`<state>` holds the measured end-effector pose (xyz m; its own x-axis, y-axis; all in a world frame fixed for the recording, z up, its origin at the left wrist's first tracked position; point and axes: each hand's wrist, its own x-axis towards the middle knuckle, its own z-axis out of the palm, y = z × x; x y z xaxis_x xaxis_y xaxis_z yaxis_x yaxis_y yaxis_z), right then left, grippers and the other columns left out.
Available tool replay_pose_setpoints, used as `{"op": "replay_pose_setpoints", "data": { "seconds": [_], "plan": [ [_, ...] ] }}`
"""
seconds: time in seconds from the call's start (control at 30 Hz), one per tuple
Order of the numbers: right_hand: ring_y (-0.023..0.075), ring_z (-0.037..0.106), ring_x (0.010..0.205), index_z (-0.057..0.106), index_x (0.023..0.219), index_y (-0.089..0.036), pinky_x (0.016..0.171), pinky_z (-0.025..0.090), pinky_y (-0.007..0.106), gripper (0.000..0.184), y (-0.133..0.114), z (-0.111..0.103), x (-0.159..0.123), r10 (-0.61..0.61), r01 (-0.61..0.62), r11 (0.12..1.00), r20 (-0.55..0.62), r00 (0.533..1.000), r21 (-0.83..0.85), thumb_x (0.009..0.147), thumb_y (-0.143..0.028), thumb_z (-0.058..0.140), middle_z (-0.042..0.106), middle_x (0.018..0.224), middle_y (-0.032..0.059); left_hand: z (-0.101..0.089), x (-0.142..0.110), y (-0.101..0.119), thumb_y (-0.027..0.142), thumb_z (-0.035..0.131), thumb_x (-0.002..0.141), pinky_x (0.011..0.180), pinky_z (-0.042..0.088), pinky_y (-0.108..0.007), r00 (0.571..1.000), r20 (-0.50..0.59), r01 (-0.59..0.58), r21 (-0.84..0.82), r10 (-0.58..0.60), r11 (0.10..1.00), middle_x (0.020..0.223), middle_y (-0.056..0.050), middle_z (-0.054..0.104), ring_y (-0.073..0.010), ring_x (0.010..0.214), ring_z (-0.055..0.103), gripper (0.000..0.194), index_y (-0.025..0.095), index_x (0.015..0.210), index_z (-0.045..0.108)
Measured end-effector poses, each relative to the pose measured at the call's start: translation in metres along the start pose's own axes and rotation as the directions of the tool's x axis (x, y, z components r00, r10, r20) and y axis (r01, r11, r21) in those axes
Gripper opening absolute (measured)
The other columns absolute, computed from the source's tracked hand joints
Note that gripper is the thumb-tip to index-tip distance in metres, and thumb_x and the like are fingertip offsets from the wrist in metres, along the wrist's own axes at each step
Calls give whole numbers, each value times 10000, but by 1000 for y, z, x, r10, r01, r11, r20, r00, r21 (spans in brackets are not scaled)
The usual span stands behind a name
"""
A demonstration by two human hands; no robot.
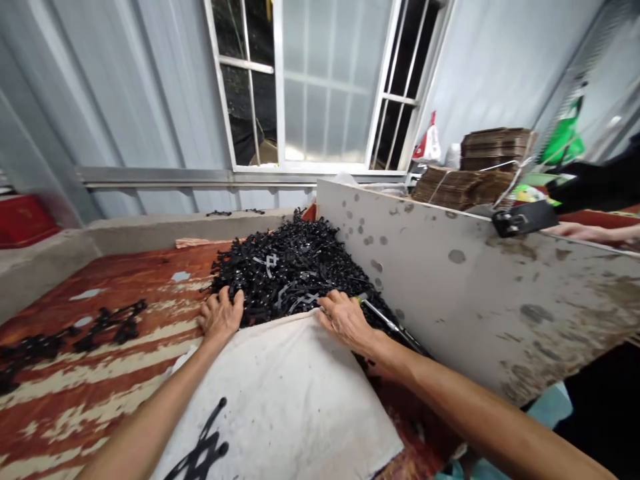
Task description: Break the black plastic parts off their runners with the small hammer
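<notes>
A large heap of black plastic pieces [295, 263], several of them lattice-shaped, lies beyond both hands. My left hand [221, 315] rests at its near left edge, thumb and fingers apart, with nothing visible in it. At the far edge of a white cloth [285, 393], my right hand [345, 320] has its thumb and fingers closed over the cloth's edge, against the heap. One black lattice piece [205, 447] lies on the cloth near the bottom. Beside my right hand, partly buried, is a thin metal rod [383, 315] with a green part.
A grey board [450, 267] stands along the right side, a black clip [525, 219] on its top edge. More black pieces [107, 327] lie left on the worn red tabletop [150, 280]. Cardboard stacks [460, 183] stand behind the board. Another person's hand [580, 231] shows at far right.
</notes>
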<state>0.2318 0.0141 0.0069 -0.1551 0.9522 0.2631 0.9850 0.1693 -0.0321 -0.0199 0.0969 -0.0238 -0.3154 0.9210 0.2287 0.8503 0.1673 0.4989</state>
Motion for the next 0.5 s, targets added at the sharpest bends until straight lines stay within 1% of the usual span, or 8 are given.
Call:
{"op": "replay_pose_setpoints", "data": {
  "seconds": [0.13, 0.23, 0.3, 0.4, 0.5],
  "plan": [
    [235, 633, 1045, 587, 1244, -183, 865, 547, 449, 335, 32, -8, 29, 134, -131, 988, -37, 990, 86, 942, -327, 599, 606, 1262, 98, 0, 1, 2, 474, 264, 948, 995, 345, -590, 1000, 1, -4, 5, 4, 1000, 1368, -253, 487, -414, 1306, 404, 586, 147, 1406, 430],
    [232, 638, 1033, 585, 1245, -180, 855, 552, 444, 338, 57, -6, 47, 194, -188, 965, -17, 981, 183, 941, -327, 600, 610, 1253, 97, -1, 2, 3, 477, 253, 950, 996, 349, -583, 1000, 6, -4, 20, 4, 1000, 1368, -245, 490, -415, 1303, 404, 591, 152, 1414, 421],
    [234, 637, 1035, 583, 1248, -179, 855, 551, 446, 342, 69, -1, 54, 218, -211, 948, -3, 976, 237, 940, -327, 602, 609, 1254, 98, -2, 2, 4, 482, 235, 952, 998, 352, -580, 1000, 15, -1, 35, 1, 999, 1375, -247, 482, -417, 1309, 398, 604, 149, 1424, 411],
    [234, 636, 1038, 584, 1247, -181, 858, 550, 447, 340, 83, 5, 59, 228, -222, 926, 19, 974, 305, 941, -327, 602, 608, 1257, 98, -3, 2, 7, 501, 196, 950, 1011, 347, -578, 999, 42, 14, 53, -16, 998, 1394, -265, 456, -429, 1330, 376, 648, 123, 1432, 406],
    [233, 635, 1039, 585, 1245, -184, 859, 550, 444, 337, 84, 3, 68, 248, -232, 899, 4, 969, 372, 941, -327, 601, 608, 1258, 97, -4, 1, 11, 519, 172, 947, 1031, 338, -578, 998, 59, 28, 63, -32, 998, 1420, -256, 433, -431, 1351, 356, 668, 132, 1442, 400]
  ]
}}
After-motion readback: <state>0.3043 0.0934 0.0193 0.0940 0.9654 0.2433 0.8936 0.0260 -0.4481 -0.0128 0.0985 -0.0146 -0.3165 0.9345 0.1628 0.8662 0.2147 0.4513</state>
